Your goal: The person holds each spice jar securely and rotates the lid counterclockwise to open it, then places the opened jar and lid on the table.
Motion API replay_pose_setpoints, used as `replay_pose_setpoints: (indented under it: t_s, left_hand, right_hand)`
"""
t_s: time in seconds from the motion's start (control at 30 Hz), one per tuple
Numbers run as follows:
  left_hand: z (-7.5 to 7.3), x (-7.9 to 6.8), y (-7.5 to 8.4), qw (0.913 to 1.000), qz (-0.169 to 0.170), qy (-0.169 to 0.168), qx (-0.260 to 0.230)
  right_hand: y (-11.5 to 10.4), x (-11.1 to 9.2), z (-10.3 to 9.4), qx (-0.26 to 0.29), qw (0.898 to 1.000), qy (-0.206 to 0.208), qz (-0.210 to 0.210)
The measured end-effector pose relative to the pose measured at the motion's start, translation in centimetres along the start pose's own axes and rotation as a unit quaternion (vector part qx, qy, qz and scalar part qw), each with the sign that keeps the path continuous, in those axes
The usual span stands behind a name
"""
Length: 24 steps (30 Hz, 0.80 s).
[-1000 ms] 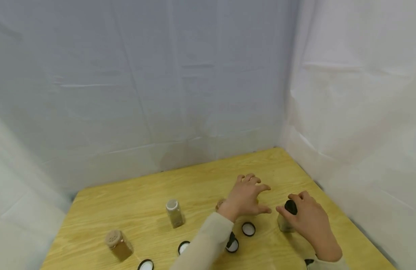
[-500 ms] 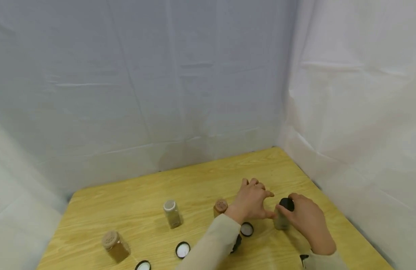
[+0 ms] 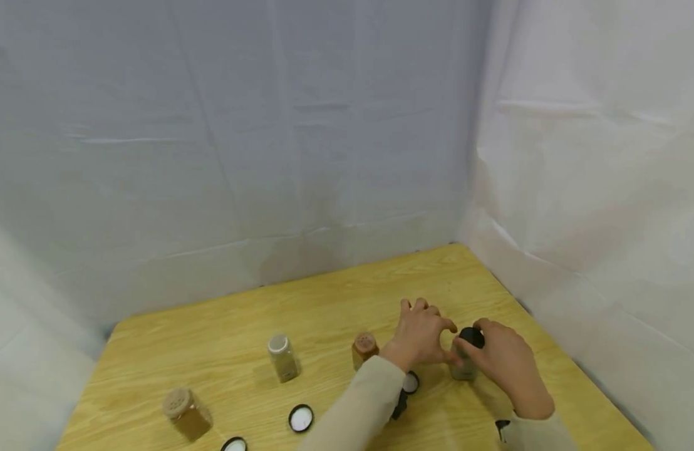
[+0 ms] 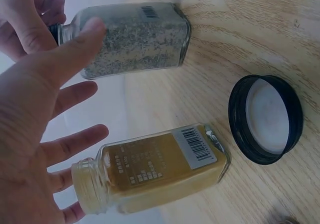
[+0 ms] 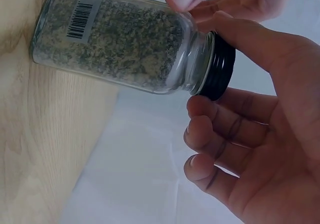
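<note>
A square glass jar of dried green herbs (image 5: 120,39) stands upright on the table, its black cap (image 5: 220,66) on. My right hand (image 3: 507,360) pinches that cap between thumb and fingers. Spread to the left of the jar is my left hand (image 3: 419,335); its thumb reaches the jar's side near the shoulder, and its other fingers hold nothing. In the left wrist view an uncapped jar of yellow-brown powder (image 4: 160,169) stands near those fingers. A loose black lid (image 4: 267,119) with a white lining lies close to it.
Further left stand a jar with a pale top (image 3: 284,360) and a brown spice jar with a perforated top (image 3: 187,414). Two more black lids, one nearer the middle (image 3: 300,418) and another lid (image 3: 234,445), lie along the front. White sheeting (image 3: 324,125) surrounds the wooden table (image 3: 240,326).
My left hand has come closer to the herb jar, and its thumb now reaches it. My right hand keeps its hold on the cap. The whole head view has shifted slightly.
</note>
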<state>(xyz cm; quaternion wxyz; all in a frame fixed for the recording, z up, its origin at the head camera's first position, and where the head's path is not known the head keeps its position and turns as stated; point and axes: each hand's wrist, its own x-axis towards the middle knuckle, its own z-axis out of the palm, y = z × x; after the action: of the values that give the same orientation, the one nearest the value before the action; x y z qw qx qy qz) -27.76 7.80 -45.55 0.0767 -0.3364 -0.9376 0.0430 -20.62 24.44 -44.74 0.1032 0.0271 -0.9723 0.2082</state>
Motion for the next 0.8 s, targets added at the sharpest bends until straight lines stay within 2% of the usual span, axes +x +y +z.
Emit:
replay_pose_setpoints:
  t_s: [0.3,0.6,0.7,0.8]
  left_hand:
    - [0.31,0.35,0.07,0.9999,0.006,-0.013,0.004]
    - [0.25,0.36,0.02,0.9995,0.003,-0.027,-0.018]
    - [0.24,0.31,-0.09,0.9993,-0.002,-0.031,-0.018]
    - [0.25,0.24,-0.14,0.9993,-0.005,-0.034,-0.018]
  right_hand:
    - [0.01,-0.13,0.63,0.008,1.000,0.024,-0.016]
    - [0.09,-0.19,0.70,0.004,0.998,0.038,-0.041]
    - [0.25,-0.21,0.54,0.006,0.999,0.029,-0.046]
    - [0.54,-0.28,0.29,0.013,0.999,0.008,-0.030]
